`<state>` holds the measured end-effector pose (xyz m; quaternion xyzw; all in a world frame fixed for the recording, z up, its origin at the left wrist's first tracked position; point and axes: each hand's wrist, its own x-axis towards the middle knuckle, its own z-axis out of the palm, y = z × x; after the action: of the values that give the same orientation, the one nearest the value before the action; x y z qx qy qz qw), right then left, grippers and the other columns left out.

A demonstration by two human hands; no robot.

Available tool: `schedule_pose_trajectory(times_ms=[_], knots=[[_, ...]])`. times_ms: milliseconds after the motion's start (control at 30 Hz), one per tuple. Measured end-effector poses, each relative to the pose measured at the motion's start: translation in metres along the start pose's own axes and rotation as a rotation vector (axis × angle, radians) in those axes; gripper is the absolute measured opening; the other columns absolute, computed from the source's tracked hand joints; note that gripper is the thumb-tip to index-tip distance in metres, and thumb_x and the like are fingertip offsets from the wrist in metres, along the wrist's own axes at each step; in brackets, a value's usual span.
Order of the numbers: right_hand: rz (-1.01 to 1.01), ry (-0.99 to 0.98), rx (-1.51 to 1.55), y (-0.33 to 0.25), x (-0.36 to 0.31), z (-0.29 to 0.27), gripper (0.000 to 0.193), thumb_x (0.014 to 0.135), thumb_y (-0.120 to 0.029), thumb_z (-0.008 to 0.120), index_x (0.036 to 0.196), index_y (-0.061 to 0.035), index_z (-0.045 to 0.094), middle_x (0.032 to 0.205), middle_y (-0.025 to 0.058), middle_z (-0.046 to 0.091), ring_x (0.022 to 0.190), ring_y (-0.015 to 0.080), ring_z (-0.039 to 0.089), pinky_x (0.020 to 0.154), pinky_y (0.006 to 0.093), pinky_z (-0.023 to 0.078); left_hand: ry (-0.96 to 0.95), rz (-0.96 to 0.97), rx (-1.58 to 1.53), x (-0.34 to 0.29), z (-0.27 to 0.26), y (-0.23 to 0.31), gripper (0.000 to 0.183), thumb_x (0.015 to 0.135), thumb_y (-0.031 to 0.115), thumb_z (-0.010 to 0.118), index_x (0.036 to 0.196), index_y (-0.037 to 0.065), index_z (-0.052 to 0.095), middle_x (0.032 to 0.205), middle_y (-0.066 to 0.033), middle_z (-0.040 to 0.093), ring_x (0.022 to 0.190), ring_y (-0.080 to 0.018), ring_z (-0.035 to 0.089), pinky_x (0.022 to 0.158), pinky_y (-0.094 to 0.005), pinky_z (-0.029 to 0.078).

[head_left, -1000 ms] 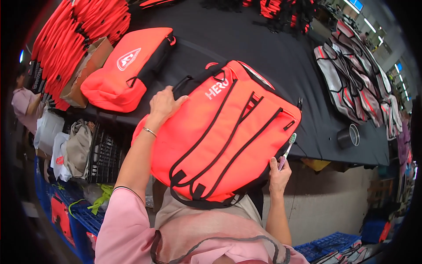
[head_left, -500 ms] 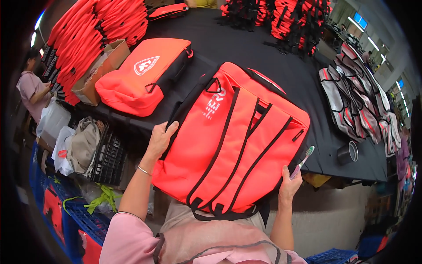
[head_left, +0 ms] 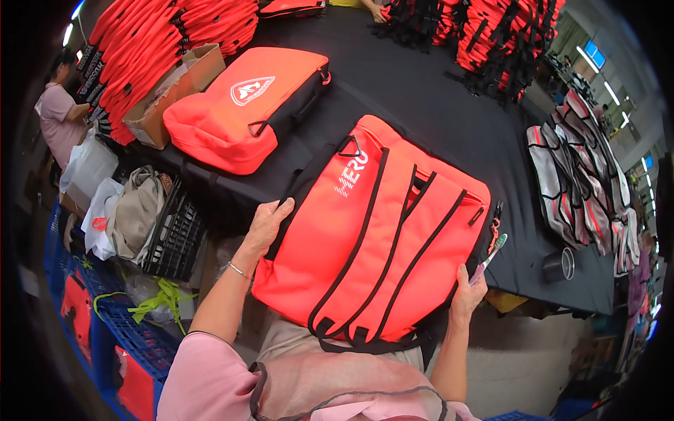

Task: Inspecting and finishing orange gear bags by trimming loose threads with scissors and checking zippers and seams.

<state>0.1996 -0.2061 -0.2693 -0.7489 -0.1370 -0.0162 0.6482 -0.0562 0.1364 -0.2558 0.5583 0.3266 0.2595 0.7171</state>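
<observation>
A bright orange-red backpack (head_left: 337,259) with black trim and shoulder straps leans between my body and the table edge, its strap side facing up. My left hand (head_left: 267,223) is closed on its left edge, thumb on top. At the lower right edge my right hand (head_left: 466,296) grips the bag and also holds a toothbrush (head_left: 490,257), bristles pointing up. An orange cord pull (head_left: 495,231) hangs by the bag's right side. The fingers under the bag are hidden. A second orange-red bag (head_left: 246,105) with a white emblem lies beyond my left hand.
The table has a black cover (head_left: 393,77). Stacks of red pieces (head_left: 140,63), a cardboard box (head_left: 151,123), strapped red bundles (head_left: 491,49), grey panels (head_left: 579,182) and a dark cup (head_left: 558,265) stand on it. Crates (head_left: 175,228) are left; a co-worker (head_left: 60,119) stands beyond.
The view has shifted, so table things sit farther right. The backpack's top has come lower, nearer me, with both hands still on it. The orange cord pull shows, and another person's hand appears at the far edge.
</observation>
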Motion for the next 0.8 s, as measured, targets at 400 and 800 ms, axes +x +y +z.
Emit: schedule_pose_trajectory(times_ms=[400,800], knots=[[-0.51,0.179,0.377,-0.221,0.085,-0.048,0.042,0.09,-0.018,0.072,0.119,0.0089,0.058,0.102,0.0129,0.066,0.089,0.0154,0.064,0.077,0.0266,0.052,0.071,0.822,-0.204,-0.016,0.066,0.194,0.034,0.1,0.031,0.059,0.099,-0.001,0.068,0.083,0.0031,0.06,0.076,-0.0056,0.051,0.072,-0.0252,0.045],[-0.294,0.024,0.289,-0.174,0.088,-0.023,0.026,0.089,-0.018,0.073,0.098,0.0055,0.067,0.089,0.0029,0.066,0.081,0.0109,0.059,0.076,0.0272,0.048,0.139,0.409,0.231,0.021,0.045,0.156,0.054,0.097,0.044,0.055,0.099,-0.009,0.065,0.085,-0.0071,0.065,0.079,-0.0156,0.059,0.075,-0.0342,0.049]])
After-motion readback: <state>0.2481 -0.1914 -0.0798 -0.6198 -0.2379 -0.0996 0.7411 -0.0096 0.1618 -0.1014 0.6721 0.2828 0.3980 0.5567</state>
